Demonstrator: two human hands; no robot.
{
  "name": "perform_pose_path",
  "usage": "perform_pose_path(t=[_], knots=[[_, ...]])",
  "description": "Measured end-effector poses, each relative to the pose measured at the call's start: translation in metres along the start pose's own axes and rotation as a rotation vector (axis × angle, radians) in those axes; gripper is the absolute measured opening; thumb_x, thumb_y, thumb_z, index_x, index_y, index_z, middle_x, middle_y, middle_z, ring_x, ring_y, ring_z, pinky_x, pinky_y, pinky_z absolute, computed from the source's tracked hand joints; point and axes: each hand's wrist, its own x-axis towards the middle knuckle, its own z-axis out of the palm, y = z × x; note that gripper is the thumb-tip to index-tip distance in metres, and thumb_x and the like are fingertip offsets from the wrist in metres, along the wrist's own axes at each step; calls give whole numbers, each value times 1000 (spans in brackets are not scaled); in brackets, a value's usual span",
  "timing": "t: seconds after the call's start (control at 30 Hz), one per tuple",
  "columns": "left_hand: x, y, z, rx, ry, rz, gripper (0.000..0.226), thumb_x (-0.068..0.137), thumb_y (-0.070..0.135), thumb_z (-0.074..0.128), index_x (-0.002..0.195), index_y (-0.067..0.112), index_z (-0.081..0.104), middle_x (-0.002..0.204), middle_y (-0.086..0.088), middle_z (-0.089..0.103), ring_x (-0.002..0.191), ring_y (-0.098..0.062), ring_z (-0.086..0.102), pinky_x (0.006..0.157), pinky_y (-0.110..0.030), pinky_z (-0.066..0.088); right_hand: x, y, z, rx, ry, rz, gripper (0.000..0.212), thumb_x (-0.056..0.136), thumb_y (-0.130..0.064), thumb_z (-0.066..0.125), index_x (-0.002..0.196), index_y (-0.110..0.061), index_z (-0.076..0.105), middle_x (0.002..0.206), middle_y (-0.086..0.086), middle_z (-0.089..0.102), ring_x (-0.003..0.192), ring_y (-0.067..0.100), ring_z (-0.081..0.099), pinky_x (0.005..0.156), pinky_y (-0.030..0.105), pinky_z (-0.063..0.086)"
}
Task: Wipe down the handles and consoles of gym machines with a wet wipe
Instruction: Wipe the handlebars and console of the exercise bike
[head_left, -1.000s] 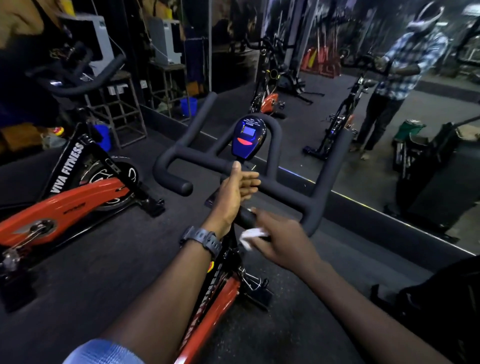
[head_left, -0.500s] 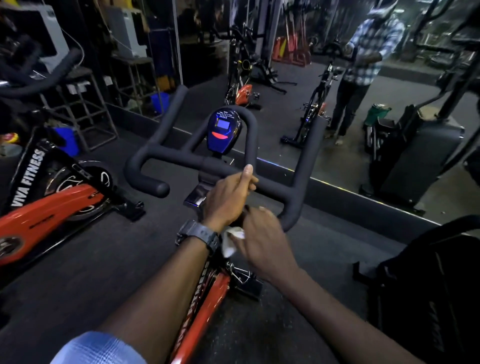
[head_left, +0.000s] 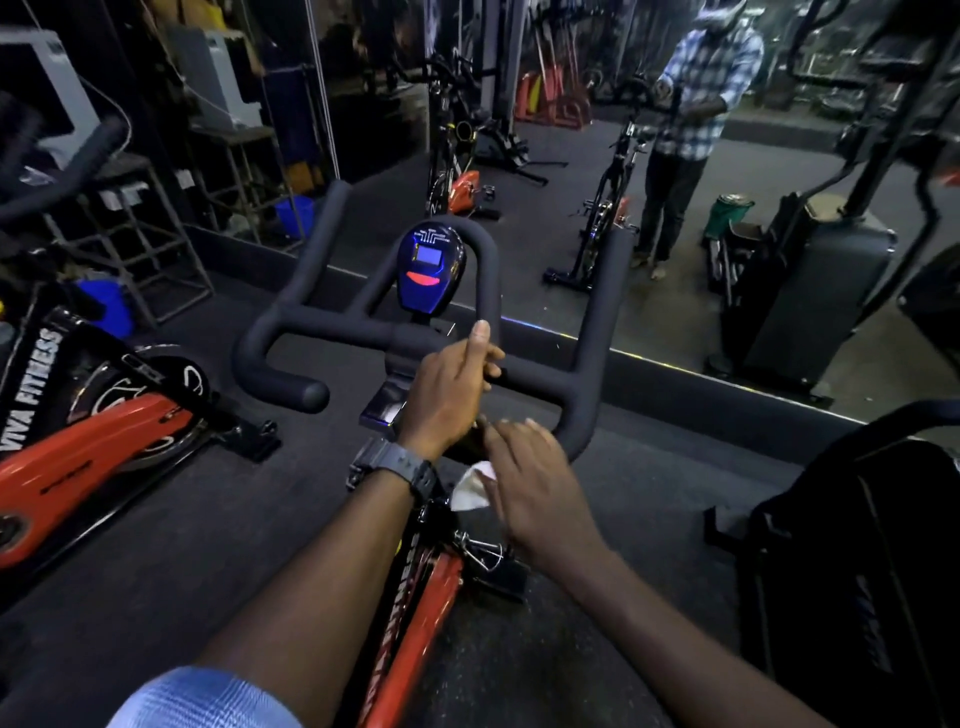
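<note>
A spin bike's black padded handlebar (head_left: 332, 332) spreads across the middle of the view, with a blue console (head_left: 430, 267) standing upright inside its centre loop. My left hand (head_left: 449, 392) grips the crossbar just right of the console stem, thumb raised along the loop. Just below the bar, over the bike's stem, my right hand (head_left: 535, 480) holds a white wet wipe (head_left: 471, 488). The wipe sticks out to the left of the palm; what it touches is hidden under the hand.
A second red spin bike (head_left: 88, 447) stands at the left. A wall mirror (head_left: 675, 208) straight ahead reflects a person and more bikes. A dark machine (head_left: 857, 545) fills the right edge. Metal stools (head_left: 156, 234) and blue buckets (head_left: 295, 213) sit at the back left.
My left hand closed round the crossbar after hovering with loose fingers. My right hand slid with the wipe from the bar's right part down and left toward the stem. The view shifted.
</note>
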Motion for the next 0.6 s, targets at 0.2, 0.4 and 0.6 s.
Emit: perform_pose_path(t=[0.2,0.4,0.6], knots=[[-1,0,2,193,-15,59,65,90,78,20,82,36,70,82,13,74,80,-15,71,84,-45,55,-17,67,-22,8,59,110,50,100,-35,38,144,-11,47,138,4,53,141,21,37,119,48,21],[2,23,29,130,-98,123,72,90,71,24,97,21,75,100,3,76,94,-19,70,90,-44,53,-28,41,-9,119,121,-122,42,105,-22,32,137,0,48,135,17,52,126,28,47,117,39,26],[0,22,38,55,-155,175,76,91,68,22,104,15,75,97,6,74,83,5,62,90,-38,53,-14,87,-24,97,241,112,35,87,-15,57,119,-17,71,120,-6,68,97,24,54,82,40,50]])
